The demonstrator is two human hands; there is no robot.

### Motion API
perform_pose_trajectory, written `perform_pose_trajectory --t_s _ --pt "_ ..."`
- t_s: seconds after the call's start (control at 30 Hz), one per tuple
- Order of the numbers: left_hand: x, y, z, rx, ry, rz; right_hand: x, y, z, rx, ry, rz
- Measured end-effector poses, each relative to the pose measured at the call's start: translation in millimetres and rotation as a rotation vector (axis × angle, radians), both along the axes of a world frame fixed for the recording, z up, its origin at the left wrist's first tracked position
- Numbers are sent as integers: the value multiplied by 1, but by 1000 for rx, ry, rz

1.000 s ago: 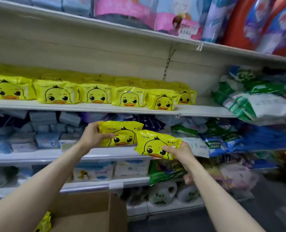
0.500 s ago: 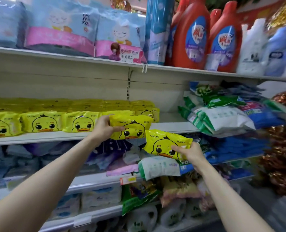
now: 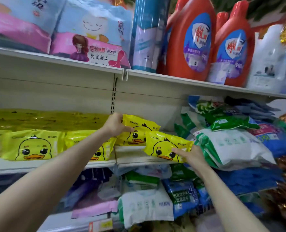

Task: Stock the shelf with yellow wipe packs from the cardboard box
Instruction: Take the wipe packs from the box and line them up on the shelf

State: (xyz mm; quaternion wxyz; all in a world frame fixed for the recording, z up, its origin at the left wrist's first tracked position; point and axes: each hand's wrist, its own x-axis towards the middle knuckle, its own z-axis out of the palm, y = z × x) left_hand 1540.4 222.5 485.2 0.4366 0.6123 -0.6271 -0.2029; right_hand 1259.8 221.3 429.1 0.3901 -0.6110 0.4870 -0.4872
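Note:
My left hand (image 3: 116, 125) grips a yellow duck-face wipe pack (image 3: 139, 130) by its left end, over the white shelf (image 3: 134, 159) just right of the row of yellow packs (image 3: 33, 144). My right hand (image 3: 191, 155) holds a second yellow pack (image 3: 164, 146) by its right end, lower and to the right, at the shelf's front edge. The cardboard box is out of view.
Green and white bags (image 3: 231, 144) are piled on the same shelf to the right. Orange detergent bottles (image 3: 190, 39) and pink-blue tissue packs (image 3: 88, 36) stand on the shelf above. Mixed packs (image 3: 147, 203) fill the shelves below.
Both hands have risen and moved right with their packs, from below the yellow row up to shelf level beside the row's right end. The view has tilted upward.

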Motion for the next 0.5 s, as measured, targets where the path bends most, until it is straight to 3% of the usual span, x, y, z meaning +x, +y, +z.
perform_pose_trajectory --t_s 0.23,0.4,0.5 --pt "-7 -70 -9 127 -227 85 4 -76 -10 29 45 52" --pt "-5 -87 -18 281 -284 154 13 -109 -21 63 68 105" --pt "2 -89 -15 239 -334 172 17 -120 -23 78 86 142"
